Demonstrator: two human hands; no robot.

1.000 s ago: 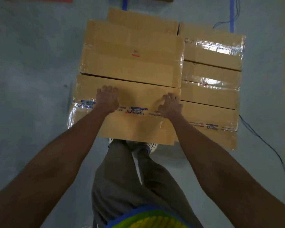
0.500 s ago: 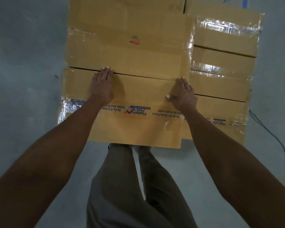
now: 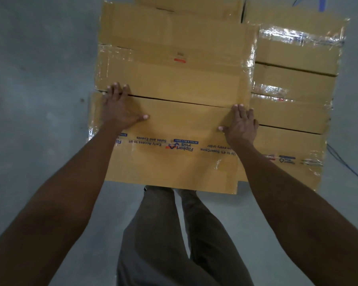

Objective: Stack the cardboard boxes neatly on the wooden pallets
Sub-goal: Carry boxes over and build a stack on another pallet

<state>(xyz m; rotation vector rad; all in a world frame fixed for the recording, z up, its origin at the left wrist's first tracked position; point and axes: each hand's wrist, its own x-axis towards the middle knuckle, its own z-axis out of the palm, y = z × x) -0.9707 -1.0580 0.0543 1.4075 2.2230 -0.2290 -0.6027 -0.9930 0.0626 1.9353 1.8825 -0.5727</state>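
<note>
Both hands, left (image 3: 120, 108) and right (image 3: 241, 125), lie flat and open on the near box (image 3: 174, 145), gripping nothing. It abuts the far box (image 3: 172, 65); lower boxes (image 3: 293, 112) lie right. Any pallet is hidden; a cable (image 3: 347, 168) crosses the floor (image 3: 35, 79).

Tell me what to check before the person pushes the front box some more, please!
1. Both hands on the box: ok. The left hand and right hand lie flat on the front box.
2. Front box snug against the back box: not ok, a dark gap shows between them.
3. Left edges lined up: not ok, the front box sticks out further left.
4. Fingers safe: not ok, the left fingertips reach over the gap.
5. Lower stack on the right out of the way: ok.
6. Wooden pallet underneath: cannot tell, the boxes hide it.
</note>
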